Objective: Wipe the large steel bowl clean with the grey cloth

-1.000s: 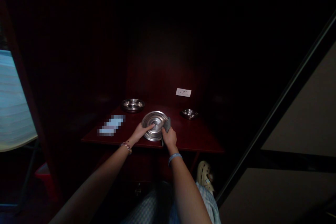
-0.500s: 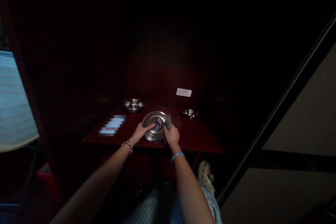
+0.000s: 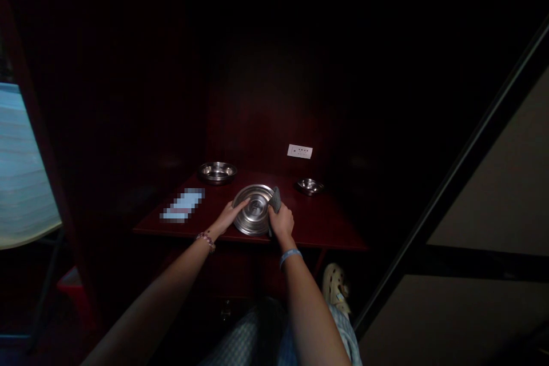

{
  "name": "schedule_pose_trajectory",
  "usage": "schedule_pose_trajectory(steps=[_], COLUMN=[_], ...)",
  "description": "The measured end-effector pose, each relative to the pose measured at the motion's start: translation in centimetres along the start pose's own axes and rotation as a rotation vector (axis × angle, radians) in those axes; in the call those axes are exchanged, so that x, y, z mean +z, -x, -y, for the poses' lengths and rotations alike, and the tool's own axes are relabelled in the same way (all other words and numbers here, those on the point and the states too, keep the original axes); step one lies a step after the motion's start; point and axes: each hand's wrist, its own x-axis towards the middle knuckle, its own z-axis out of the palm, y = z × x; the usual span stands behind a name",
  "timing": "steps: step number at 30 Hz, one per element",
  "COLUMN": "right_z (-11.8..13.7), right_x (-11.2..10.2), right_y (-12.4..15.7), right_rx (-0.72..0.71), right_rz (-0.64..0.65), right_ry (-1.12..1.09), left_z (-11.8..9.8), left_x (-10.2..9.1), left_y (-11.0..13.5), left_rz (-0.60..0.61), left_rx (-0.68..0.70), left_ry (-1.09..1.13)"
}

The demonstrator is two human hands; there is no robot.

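Note:
A round stainless-steel plate (image 3: 256, 223) is tilted up above the front of the dark red shelf (image 3: 326, 223). My left hand (image 3: 226, 217) grips its left rim, the thumb lying across the face. On the right rim, my right hand (image 3: 282, 221) presses a grey cloth (image 3: 275, 200) folded over the edge. The fingers behind the plate are hidden. Behind it on the shelf, a steel bowl (image 3: 217, 172) stands at the left and a smaller steel dish (image 3: 309, 186) at the right.
A pixelated pale rectangle (image 3: 183, 206) lies on the shelf's left side. A white socket plate (image 3: 299, 151) is on the back wall. Below right is a cream clog (image 3: 333, 286). At the far left are a red bin (image 3: 75, 286) and a pale, round-edged surface (image 3: 26, 166).
The plate has tipped slightly and sits a little lower, and my left thumb has shifted toward its rim. My right hand and the cloth are nearly where they were.

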Motion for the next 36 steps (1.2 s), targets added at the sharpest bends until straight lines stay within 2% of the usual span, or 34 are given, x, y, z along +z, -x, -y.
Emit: schedule_pose_trajectory(steps=[9, 14, 26, 32, 36], right_z=[0.4, 0.9, 0.4, 0.1, -0.1], right_x=[0.3, 0.6, 2.6, 2.9, 2.9], right_y=[-0.2, -0.2, -1.3, -1.4, -1.4], right_rx=[0.082, 0.134, 0.207, 0.219, 0.190], right_rz=[0.010, 0.023, -0.030, 0.015, 0.037], right_ry=[-0.093, -0.161, -0.556, -0.587, -0.572], left_z=[1.1, 1.3, 0.4, 0.8, 1.2], left_x=[-0.5, -0.4, 0.3, 0.3, 0.1], left_y=[-0.7, -0.9, 0.4, -0.1, -0.5], left_rz=[-0.072, -0.059, 0.125, 0.057, -0.034], left_rx=[-0.012, 0.007, 0.035, -0.005, -0.060], left_ry=[0.102, 0.128, -0.002, 0.009, -0.013])
